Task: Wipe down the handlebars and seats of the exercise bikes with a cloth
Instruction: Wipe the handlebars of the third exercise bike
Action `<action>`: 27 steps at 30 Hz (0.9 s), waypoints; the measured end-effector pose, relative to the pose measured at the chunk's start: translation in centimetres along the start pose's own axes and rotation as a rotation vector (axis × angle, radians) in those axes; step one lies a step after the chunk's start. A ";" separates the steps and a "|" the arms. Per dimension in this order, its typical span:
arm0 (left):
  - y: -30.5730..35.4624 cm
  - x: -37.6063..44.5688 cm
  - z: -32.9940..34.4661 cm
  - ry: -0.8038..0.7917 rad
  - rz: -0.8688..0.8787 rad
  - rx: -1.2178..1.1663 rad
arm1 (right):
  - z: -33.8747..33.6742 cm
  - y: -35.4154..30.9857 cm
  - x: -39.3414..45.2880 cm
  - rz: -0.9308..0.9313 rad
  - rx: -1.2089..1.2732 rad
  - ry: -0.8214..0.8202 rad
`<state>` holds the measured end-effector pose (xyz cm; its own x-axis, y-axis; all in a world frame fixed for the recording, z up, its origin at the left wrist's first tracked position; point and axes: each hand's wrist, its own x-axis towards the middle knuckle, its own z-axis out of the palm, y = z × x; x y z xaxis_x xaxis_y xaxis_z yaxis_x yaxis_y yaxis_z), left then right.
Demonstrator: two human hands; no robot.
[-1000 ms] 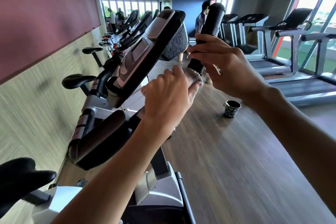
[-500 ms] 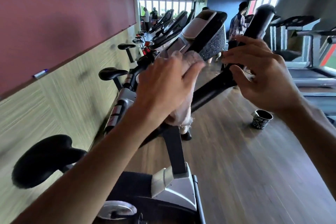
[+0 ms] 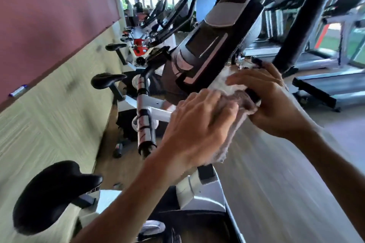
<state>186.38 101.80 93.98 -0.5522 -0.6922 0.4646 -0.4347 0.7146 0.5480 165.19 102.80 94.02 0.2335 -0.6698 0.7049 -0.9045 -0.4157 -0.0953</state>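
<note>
I stand at an exercise bike with a black console (image 3: 215,45) tilted up in front of me. My left hand (image 3: 197,130) grips a pale pinkish cloth (image 3: 235,124) bunched against the base of the bike's black right handlebar (image 3: 302,25), which rises to the upper right. My right hand (image 3: 270,100) curls around the same bar just above the cloth, touching it. The left handlebar (image 3: 145,120) with silver bands points down at centre. The bike's black seat (image 3: 51,195) sits at the lower left.
More bikes with black seats (image 3: 107,81) line the wall to the left, running back to the far windows where people stand. Treadmills (image 3: 320,85) stand on the right across a wooden floor. A marker (image 3: 17,91) lies on the wall ledge at left.
The view has swung and blurred. My left hand with the cloth moved down from the console to the base of the right handlebar, and my right hand slid down the bar to meet it.
</note>
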 end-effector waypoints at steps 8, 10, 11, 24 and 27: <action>-4.3 -4.7 -1.9 -0.154 0.143 0.130 | -1.0 -3.7 -2.0 0.320 -0.042 -0.053; -4.2 -4.9 -2.1 -0.186 0.121 0.153 | -1.3 -4.0 -2.9 0.326 -0.093 -0.126; -3.8 -4.3 -2.0 -0.201 0.112 0.164 | -1.4 -4.1 -3.1 0.330 -0.115 -0.156; -5.7 -7.3 -2.2 -0.149 0.114 0.181 | -2.5 -6.7 -2.2 0.432 -0.202 -0.241; -4.8 -7.3 -1.8 -0.113 0.066 0.161 | -3.3 -7.3 -1.4 0.426 -0.203 -0.291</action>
<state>193.80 103.23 89.25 -0.6556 -0.6342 0.4099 -0.4979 0.7712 0.3967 170.26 108.76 96.03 -0.1055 -0.9070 0.4076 -0.9844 0.0373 -0.1719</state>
